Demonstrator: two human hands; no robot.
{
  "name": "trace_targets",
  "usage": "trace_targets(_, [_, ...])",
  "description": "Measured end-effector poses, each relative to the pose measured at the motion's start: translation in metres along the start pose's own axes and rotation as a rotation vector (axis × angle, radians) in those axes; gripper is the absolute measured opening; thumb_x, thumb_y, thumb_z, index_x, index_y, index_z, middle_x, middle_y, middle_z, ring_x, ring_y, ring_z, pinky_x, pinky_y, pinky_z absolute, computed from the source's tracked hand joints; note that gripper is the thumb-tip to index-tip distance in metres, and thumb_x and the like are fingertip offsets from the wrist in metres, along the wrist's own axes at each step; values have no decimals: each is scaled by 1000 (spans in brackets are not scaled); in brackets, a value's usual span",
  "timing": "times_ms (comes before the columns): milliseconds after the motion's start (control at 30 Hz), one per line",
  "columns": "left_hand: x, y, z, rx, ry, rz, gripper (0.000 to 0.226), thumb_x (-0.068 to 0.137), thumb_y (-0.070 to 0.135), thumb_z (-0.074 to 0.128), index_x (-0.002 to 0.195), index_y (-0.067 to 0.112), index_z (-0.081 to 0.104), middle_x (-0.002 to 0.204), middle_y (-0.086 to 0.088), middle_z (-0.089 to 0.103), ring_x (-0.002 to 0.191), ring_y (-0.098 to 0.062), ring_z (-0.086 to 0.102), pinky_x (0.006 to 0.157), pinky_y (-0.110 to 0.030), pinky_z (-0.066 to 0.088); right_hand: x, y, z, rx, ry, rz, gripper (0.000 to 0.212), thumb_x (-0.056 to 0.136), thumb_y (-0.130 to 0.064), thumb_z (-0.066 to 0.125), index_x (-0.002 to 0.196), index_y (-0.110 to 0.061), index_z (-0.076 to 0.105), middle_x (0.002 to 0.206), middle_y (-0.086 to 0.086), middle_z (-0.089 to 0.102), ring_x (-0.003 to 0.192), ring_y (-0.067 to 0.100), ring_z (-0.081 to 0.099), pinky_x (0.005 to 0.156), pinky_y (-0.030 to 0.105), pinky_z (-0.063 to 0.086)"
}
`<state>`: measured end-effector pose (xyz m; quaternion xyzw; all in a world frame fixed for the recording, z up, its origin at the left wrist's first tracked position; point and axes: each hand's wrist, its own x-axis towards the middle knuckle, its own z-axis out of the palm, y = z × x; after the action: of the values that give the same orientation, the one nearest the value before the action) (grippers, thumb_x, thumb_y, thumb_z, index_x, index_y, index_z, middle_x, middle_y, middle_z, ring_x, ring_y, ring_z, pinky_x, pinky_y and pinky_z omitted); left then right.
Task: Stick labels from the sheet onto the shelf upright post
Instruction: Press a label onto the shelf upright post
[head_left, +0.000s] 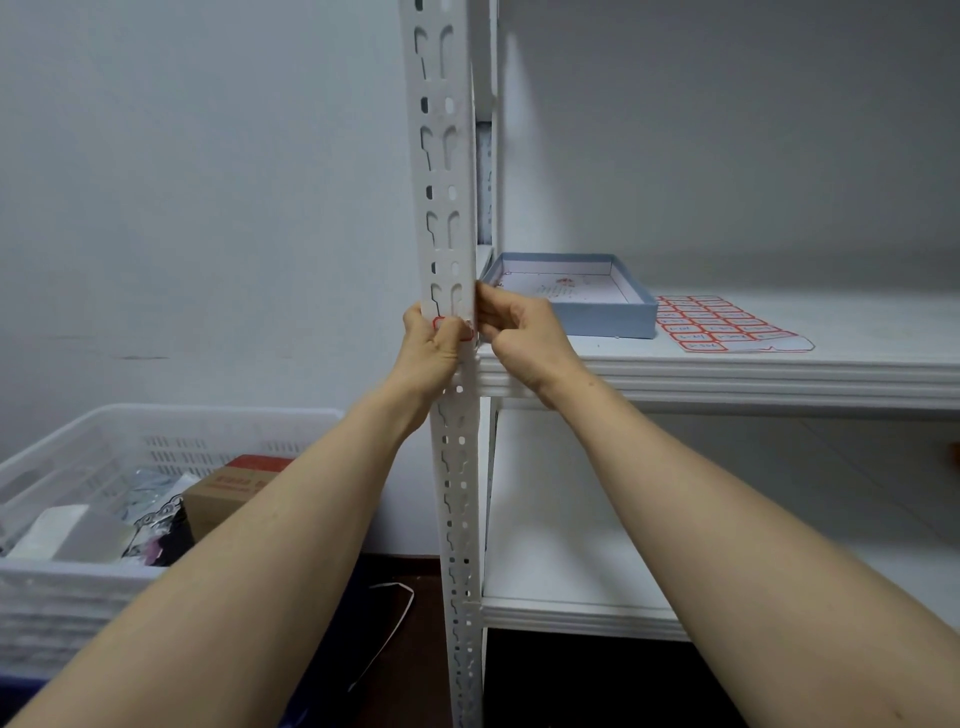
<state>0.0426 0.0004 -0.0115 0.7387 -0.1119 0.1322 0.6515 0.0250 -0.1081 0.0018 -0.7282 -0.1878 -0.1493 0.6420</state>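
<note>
The white slotted upright post (447, 156) of the shelf runs down the middle of the view. A small red-bordered label (442, 325) lies on its front face just above the shelf board. My left hand (434, 351) wraps the post from the left, its thumb pressing on the label. My right hand (519, 332) is at the post's right edge, fingers curled and pinching the label's right end there. The label sheet (727, 325), white with rows of red-bordered labels, lies flat on the shelf board to the right.
A shallow blue box (602, 312) sits on the white shelf board (727, 374) between post and sheet. A white plastic crate (104, 431) holding a cardboard box and packets stands at lower left. A lower shelf board (571, 613) is below; the floor is dark.
</note>
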Motion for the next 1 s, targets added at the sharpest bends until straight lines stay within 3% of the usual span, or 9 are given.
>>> trace_targets(200, [0,1,4,11,37,31,25,92,10,44,115,9,32,111,-7,43,79,-1,44,61,-16,36,-1,-1,-1,-20,-9,0,55,81,19,48,130,-5,54,124,9,62,115,13,58,102,28,44])
trace_targets(433, [-2,3,3,16,20,22,27,94,10,42,119,7,31,92,3,45,79,-3,45,61,-17,36,-4,-4,0,-17,-7,-3,55,80,19,49,130,-4,54,123,9,62,109,10,58,101,25,44])
trace_targets(567, [0,2,0,8,-10,-16,31,94,16,43,121,6,33,109,-3,45,81,-2,46,61,-19,36,-3,-3,0,-34,2,2,59,79,24,40,130,-4,53,122,8,62,108,7,57,98,20,45])
trace_targets(700, [-1,0,3,-5,21,1,40,93,14,46,128,0,31,89,8,42,78,2,45,61,-16,36,-5,-3,-1,-39,-11,-5,58,79,23,44,129,-4,54,114,0,62,106,5,57,95,17,46])
trace_targets(800, [-1,0,5,4,37,17,39,93,11,45,128,1,31,99,1,46,76,1,45,60,-15,37,-6,-6,-1,-27,-19,-11,57,79,23,45,129,-3,54,109,-3,60,105,4,56,90,11,47])
trace_targets(1000, [1,1,4,22,31,25,38,93,10,44,127,1,30,94,1,45,75,0,44,59,-17,36,-7,-5,-1,-27,-10,-21,54,80,20,49,129,-2,54,120,8,62,107,6,57,97,18,45])
